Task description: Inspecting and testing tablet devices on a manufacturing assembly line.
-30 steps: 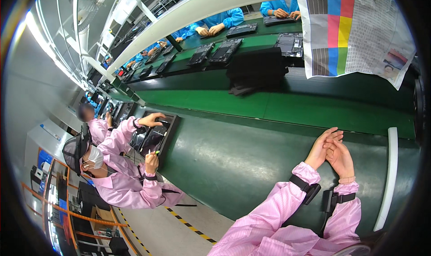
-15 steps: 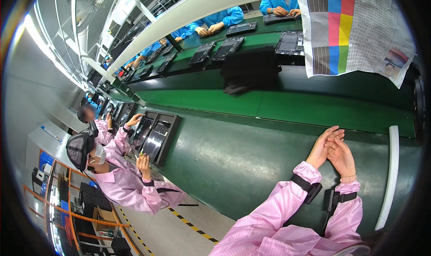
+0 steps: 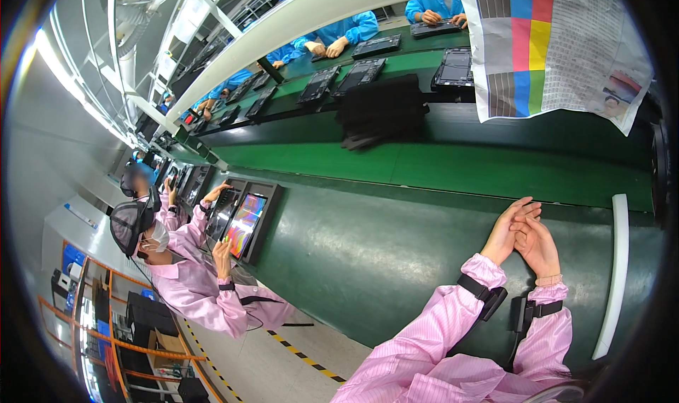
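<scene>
My left hand [image 3: 501, 235] and my right hand [image 3: 537, 249] rest together over the dark green work surface [image 3: 353, 254], near its far edge. The left fingers stretch forward and slightly to the right. The right fingers lie against the left palm, partly overlapping it, with the tips bent inward. Nothing shows in either hand, though the space between the palms is partly hidden. Both wrists wear black straps with small black devices over pink striped sleeves.
A white curved strip [image 3: 614, 276] lies right of my hands. Beyond is a green ledge [image 3: 453, 170] and a dark cloth [image 3: 382, 113]. A printed colour sheet [image 3: 523, 49] hangs ahead. Left, a co-worker in pink [image 3: 205, 290] handles a lit tablet [image 3: 247, 223] in a black tray.
The co-worker's tablet screen has turned from dark to bright colours, and their nearer hand has moved down beside it. The dark cloth appears slightly farther left. My hands stay in place.
</scene>
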The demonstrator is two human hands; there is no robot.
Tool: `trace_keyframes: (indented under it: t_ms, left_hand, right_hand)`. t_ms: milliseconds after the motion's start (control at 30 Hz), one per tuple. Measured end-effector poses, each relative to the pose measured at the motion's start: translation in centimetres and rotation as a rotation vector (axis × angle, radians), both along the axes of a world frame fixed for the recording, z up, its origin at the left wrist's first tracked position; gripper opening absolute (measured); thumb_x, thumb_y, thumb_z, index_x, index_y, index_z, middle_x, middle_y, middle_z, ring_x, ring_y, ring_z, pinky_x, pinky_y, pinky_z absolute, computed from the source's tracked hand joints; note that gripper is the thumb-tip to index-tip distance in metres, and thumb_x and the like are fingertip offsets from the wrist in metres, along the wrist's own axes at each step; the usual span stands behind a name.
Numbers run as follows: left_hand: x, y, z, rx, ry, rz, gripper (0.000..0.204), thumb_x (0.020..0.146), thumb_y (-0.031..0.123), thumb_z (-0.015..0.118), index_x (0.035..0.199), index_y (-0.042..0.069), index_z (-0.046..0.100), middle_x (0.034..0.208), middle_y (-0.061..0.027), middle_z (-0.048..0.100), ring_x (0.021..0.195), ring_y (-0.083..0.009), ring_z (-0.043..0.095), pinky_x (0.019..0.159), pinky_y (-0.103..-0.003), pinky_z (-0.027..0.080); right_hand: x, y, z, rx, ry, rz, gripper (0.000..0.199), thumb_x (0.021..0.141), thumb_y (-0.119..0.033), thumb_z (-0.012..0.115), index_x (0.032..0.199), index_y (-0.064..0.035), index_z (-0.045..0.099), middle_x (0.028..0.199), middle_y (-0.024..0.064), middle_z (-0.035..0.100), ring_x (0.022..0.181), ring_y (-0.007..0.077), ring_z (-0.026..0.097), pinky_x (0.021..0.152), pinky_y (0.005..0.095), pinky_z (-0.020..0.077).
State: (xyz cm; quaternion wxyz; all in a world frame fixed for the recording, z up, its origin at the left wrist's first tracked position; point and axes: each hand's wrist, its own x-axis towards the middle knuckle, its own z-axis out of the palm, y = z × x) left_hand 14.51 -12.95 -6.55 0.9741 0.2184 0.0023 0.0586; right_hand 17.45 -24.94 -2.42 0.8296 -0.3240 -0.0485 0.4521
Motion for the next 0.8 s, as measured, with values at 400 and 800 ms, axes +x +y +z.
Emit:
trace_keyframes:
  t_ms: [400,800]
  left_hand:
    - [-0.6,-0.1,2.1,0.154,0.158,-0.009,0.044,0.099,0.023,0.040,0.135,-0.001,0.046,0.140,-0.0196,0.046,0.130,-0.0306,0.044,0.112,-0.042,0.034]
    - [-0.9,0.2,2.4,0.396,0.028,0.019,0.041,0.098,0.017,0.041,0.131,-0.006,0.044,0.132,-0.0181,0.050,0.124,-0.0291,0.047,0.107,-0.042,0.040]
  right_hand:
    - [0.3,-0.8,-0.6,0.135,-0.071,0.118,0.030,0.099,-0.021,0.046,0.113,0.0023,0.061,0.107,0.0155,0.068,0.088,0.0167,0.064,0.075,0.0274,0.0482]
    - [-3.6,-6.0,6.6,-0.231,-0.999,0.086,0.043,0.099,-0.038,0.048,0.123,-0.0031,0.056,0.127,0.0108,0.056,0.114,0.0199,0.054,0.083,0.0321,0.0503]
